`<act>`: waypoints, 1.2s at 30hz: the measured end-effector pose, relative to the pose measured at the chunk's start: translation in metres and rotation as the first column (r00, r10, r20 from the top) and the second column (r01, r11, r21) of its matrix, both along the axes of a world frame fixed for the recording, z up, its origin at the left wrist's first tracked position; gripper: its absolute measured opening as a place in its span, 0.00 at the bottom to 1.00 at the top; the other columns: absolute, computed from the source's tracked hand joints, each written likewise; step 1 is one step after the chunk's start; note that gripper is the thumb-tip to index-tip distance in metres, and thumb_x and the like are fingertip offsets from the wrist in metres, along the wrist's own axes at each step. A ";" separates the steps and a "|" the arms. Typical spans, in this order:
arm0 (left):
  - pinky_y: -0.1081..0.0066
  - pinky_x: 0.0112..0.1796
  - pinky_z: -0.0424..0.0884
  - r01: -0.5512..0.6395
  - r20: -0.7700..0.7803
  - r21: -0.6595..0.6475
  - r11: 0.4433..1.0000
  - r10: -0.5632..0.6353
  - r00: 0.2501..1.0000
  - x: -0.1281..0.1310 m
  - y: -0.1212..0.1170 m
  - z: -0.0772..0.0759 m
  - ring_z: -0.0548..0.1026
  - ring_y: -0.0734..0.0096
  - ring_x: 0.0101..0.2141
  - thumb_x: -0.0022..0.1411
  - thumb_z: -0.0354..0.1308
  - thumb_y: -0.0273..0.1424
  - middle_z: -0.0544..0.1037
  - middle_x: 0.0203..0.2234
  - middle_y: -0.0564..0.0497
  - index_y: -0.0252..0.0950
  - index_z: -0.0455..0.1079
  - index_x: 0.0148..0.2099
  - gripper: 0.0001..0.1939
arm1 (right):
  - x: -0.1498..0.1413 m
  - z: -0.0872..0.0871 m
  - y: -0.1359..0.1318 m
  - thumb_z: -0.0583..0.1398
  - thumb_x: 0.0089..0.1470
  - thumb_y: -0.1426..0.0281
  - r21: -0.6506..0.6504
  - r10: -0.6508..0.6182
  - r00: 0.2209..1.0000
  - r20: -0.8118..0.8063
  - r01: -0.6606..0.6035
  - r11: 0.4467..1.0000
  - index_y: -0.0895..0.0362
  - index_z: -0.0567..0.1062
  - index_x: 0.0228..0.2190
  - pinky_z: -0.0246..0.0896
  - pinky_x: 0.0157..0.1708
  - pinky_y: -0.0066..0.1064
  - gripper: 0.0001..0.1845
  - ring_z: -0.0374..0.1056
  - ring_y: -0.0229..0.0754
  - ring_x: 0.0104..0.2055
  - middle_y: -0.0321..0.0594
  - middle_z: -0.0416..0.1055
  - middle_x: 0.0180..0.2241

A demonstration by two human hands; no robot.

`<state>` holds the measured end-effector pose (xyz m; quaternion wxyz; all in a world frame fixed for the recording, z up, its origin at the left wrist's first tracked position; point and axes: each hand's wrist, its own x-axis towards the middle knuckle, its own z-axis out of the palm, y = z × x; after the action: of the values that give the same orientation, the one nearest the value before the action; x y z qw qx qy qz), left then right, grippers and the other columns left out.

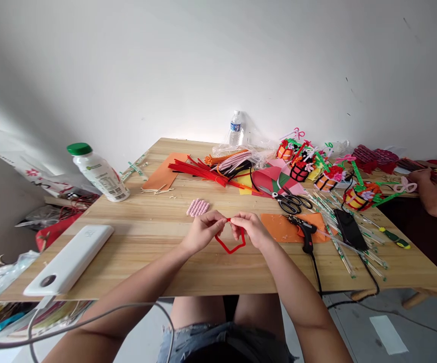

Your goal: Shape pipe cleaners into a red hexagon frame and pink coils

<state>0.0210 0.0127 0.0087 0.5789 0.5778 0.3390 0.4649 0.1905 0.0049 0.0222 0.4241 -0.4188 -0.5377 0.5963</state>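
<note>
A red pipe cleaner (229, 250), bent into an angular loop, hangs between my two hands just above the table front. My left hand (206, 229) pinches it at the upper left of the loop. At the upper right, my right hand (249, 228) pinches it too, and the fingertips of both hands nearly meet. Just beyond my left hand lies a small pink patch of coiled pieces (198, 207). A black hot glue gun (306, 233) rests on an orange sheet (275, 228) to the right of my right hand.
A bundle of red pipe cleaners (199, 171) and black scissors (288, 201) lie farther back. Several small decorated baskets (326, 179) stand at the right, near a phone (350, 229). At left are a white power bank (69, 259) and a bottle (99, 174). Another person's arm (436, 196) reaches in at far right.
</note>
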 end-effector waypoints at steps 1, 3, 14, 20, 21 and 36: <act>0.76 0.19 0.58 0.043 -0.009 -0.070 0.997 -0.044 0.999 0.000 0.001 -0.001 0.63 0.80 0.15 0.52 0.63 0.40 0.67 0.13 0.55 0.32 0.71 0.27 0.14 | 0.001 0.000 0.000 0.60 0.47 0.65 0.058 -0.020 0.999 0.044 0.018 0.998 0.58 0.72 0.23 0.60 0.22 0.27 0.09 0.64 0.35 0.20 0.34 0.68 0.19; 0.77 0.15 0.52 0.140 0.017 -0.242 0.960 -0.141 0.990 0.000 0.003 -0.003 0.57 0.81 0.11 0.50 0.63 0.42 0.62 0.08 0.58 0.32 0.69 0.27 0.16 | 0.004 0.000 0.000 0.61 0.47 0.65 0.191 -0.071 0.985 0.154 0.041 0.981 0.57 0.75 0.28 0.63 0.29 0.28 0.08 0.67 0.37 0.26 0.36 0.72 0.23; 0.79 0.17 0.49 0.418 0.342 -0.443 0.793 -0.281 0.896 -0.005 0.007 0.003 0.57 0.85 0.16 0.51 0.61 0.32 0.69 0.22 0.52 0.30 0.70 0.33 0.10 | 0.013 -0.003 0.003 0.57 0.50 0.70 0.407 -0.208 0.906 0.368 0.044 0.913 0.57 0.73 0.27 0.59 0.24 0.27 0.05 0.65 0.36 0.24 0.35 0.70 0.24; 0.80 0.16 0.45 0.274 0.243 -0.344 0.898 -0.197 0.950 -0.002 0.005 -0.002 0.53 0.88 0.13 0.50 0.65 0.35 0.68 0.18 0.55 0.30 0.70 0.34 0.14 | 0.010 0.002 0.002 0.57 0.48 0.68 0.258 -0.177 0.946 0.273 0.106 0.960 0.57 0.70 0.26 0.54 0.18 0.25 0.05 0.59 0.33 0.17 0.30 0.63 0.16; 0.80 0.16 0.48 0.263 0.260 -0.341 0.903 -0.178 0.949 -0.002 0.004 -0.001 0.55 0.87 0.14 0.50 0.65 0.35 0.69 0.19 0.54 0.30 0.70 0.35 0.14 | 0.010 0.002 0.003 0.57 0.48 0.67 0.228 -0.169 0.952 0.254 0.111 0.967 0.57 0.70 0.26 0.54 0.18 0.25 0.05 0.59 0.33 0.16 0.29 0.62 0.16; 0.64 0.43 0.68 0.177 0.236 -0.120 0.977 -0.145 0.961 0.009 -0.005 -0.010 0.76 0.66 0.35 0.55 0.62 0.39 0.78 0.28 0.47 0.32 0.68 0.37 0.15 | 0.008 -0.002 0.008 0.62 0.44 0.64 0.086 -0.405 0.910 -0.085 0.411 0.907 0.56 0.70 0.26 0.55 0.19 0.27 0.08 0.60 0.35 0.18 0.32 0.63 0.17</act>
<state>0.0298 0.0080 -0.0014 0.6887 0.5048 0.2545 0.4539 0.1988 0.0130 0.0205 0.5774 -0.4802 -0.4538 0.4796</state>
